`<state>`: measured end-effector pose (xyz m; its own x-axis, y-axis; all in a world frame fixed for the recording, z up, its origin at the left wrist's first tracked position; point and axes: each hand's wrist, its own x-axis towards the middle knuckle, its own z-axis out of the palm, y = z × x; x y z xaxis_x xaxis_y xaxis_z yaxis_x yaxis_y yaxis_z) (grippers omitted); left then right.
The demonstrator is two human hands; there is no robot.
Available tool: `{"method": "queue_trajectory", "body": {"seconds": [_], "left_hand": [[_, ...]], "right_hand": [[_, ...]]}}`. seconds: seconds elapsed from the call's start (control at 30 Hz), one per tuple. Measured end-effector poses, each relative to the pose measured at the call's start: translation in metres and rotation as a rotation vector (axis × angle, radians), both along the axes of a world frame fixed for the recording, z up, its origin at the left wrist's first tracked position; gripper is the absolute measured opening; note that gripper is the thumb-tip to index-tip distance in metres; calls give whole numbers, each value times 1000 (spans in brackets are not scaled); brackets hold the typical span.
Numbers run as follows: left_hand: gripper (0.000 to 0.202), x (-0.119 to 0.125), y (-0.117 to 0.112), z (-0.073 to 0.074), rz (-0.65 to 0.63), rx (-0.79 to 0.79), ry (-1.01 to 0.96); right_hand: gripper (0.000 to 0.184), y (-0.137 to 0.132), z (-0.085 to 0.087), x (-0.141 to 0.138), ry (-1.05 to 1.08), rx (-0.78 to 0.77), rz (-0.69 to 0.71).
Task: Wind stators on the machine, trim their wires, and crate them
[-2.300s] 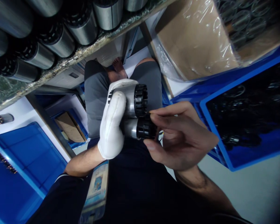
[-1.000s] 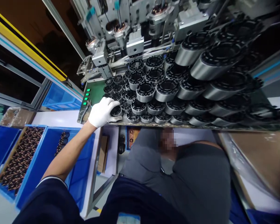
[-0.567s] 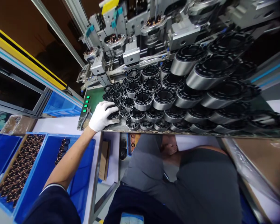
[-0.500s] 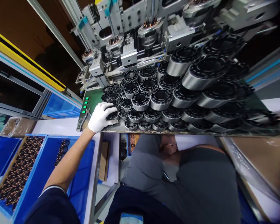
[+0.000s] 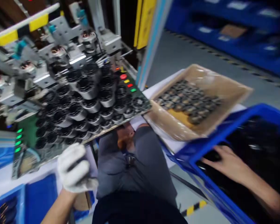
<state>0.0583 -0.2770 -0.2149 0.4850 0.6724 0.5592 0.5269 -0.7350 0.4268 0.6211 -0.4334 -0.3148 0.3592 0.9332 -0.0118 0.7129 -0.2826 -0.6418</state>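
The view is smeared by motion. My white-gloved left hand [image 5: 74, 169] is curled shut near the front edge of the green work plate [image 5: 28, 132]. Something dark shows between its fingers, and I cannot make it out. Several silver stator cores with black end rings [image 5: 88, 90] stand packed together on that plate. My bare right hand [image 5: 224, 161] reaches into a blue bin [image 5: 214, 133] at the right. Its fingers lie on a black part [image 5: 212, 155] among other dark parts, and the grip is unclear.
A winding machine [image 5: 60, 34] with metal heads stands behind the plate. A plastic-lined cardboard box [image 5: 226, 90] of small cores sits beyond the blue bin. Another blue bin [image 5: 37, 199] is at lower left. My grey-clad legs [image 5: 130, 168] fill the middle.
The view has swung to the right. My left hand has come off the cores and drawn back toward me. My right hand has come into view, inside the blue bin.
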Motion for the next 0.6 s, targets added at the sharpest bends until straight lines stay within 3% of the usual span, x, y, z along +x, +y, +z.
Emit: {"method": "queue_trajectory", "body": {"seconds": [0.03,0.1,0.2,0.3,0.33,0.47,0.6], "left_hand": [[51,37,-1,4,-146,139,-66],[43,116,2,22,-313,127,-10],[38,228,20,53,-339,-44,201],[38,322,53,64,-236,-123,595],[40,350,66,61,-211,-125,747],[35,436,113,28,-172,-187,972],[37,478,141,-5,-134,-295,1165]], "right_hand": [[33,-5,-11,9,-21,-45,-10],[36,-10,-28,23,-47,-129,-7],[39,-14,-39,32,-72,-243,4],[44,-15,-37,38,-61,-354,52],[42,-15,-35,41,-44,-389,84],[34,-17,-25,57,42,-496,215],[36,-18,-12,68,144,-520,285]]}}
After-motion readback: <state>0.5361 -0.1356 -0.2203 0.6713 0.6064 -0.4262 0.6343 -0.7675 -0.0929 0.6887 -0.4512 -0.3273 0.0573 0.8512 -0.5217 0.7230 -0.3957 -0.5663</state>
